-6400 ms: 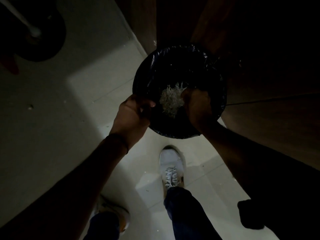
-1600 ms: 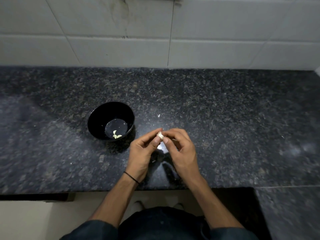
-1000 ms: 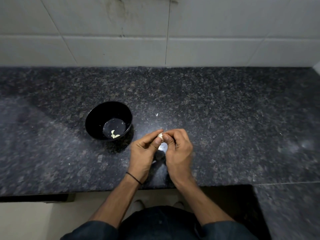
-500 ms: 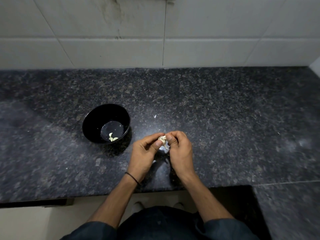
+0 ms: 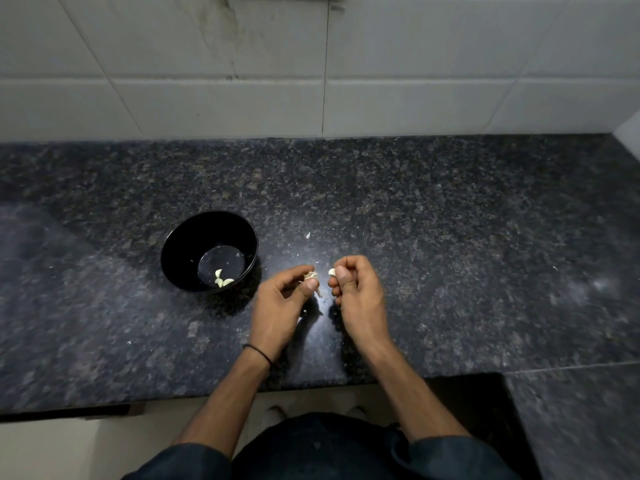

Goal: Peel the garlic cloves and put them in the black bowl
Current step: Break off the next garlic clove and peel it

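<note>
Both forearms are held forward, hands just apart. A garlic piece (image 5: pixel 309 276) is pinched by the curled left hand (image 5: pixel 282 303); a garlic clove (image 5: pixel 331 271) is pinched by the curled right hand (image 5: pixel 358 296).

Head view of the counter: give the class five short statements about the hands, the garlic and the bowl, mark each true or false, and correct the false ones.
1. The black bowl stands on the counter, to the left of both hands. True.
2. The bowl holds nothing. False: a few peeled cloves lie in its bottom.
3. The right hand pinches a pale clove at its fingertips. True.
4. The two hands touch each other. False: the left hand, which pinches a papery garlic piece, is apart from the right, with bare counter showing between them.
5. A dark wristband sits on the right wrist. False: the wristband is on the left wrist.
</note>
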